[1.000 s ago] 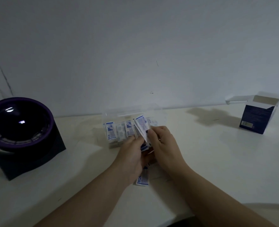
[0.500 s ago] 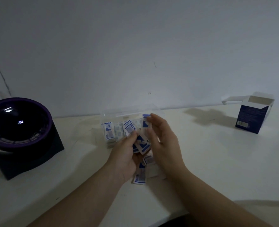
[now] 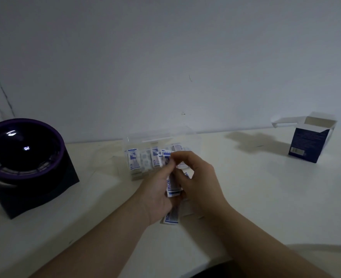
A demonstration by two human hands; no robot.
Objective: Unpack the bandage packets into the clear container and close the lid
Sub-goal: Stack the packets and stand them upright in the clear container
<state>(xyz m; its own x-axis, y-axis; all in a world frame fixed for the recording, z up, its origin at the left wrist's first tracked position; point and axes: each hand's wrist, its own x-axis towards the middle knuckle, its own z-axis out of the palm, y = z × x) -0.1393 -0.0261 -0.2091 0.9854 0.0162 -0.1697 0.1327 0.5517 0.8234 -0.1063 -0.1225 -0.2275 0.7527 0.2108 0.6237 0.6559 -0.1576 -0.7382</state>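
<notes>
Left hand [image 3: 157,189]: fingers curled, gripping a small bunch of held packets [image 3: 172,187] upright.
Right hand [image 3: 197,181]: thumb and forefinger pinch the top of the same bunch; the other fingers are curled.
Clear container [image 3: 159,137]: at 12 o'clock from the hands, just beyond them, with a row of stored packets [image 3: 134,160] standing inside. Its lid looks raised at the back, though the clear plastic is hard to read.
Loose packet [image 3: 170,217]: flat on the table at 6 o'clock, under the wrists.
Risk 1: the bunch is thin and slick, so 1 packet could slip out as the right hand peels it away and land outside the container.
Risk 2: a knuckle could knock over the standing row, so later packets would jam and the lid would not seat.
Risk 3: the loose packet lies hidden beneath the hands and could be missed.
Risk 4: dim light makes the transparent rim easy to misjudge.
Surface: pale, smooth table [image 3: 255,197].
Room: bare white wall [image 3: 165,57] with a few marks; an opened dark cardboard box [image 3: 310,141] at 2 o'clock; a dark, purple-rimmed device [image 3: 23,157] at 9 o'clock.
</notes>
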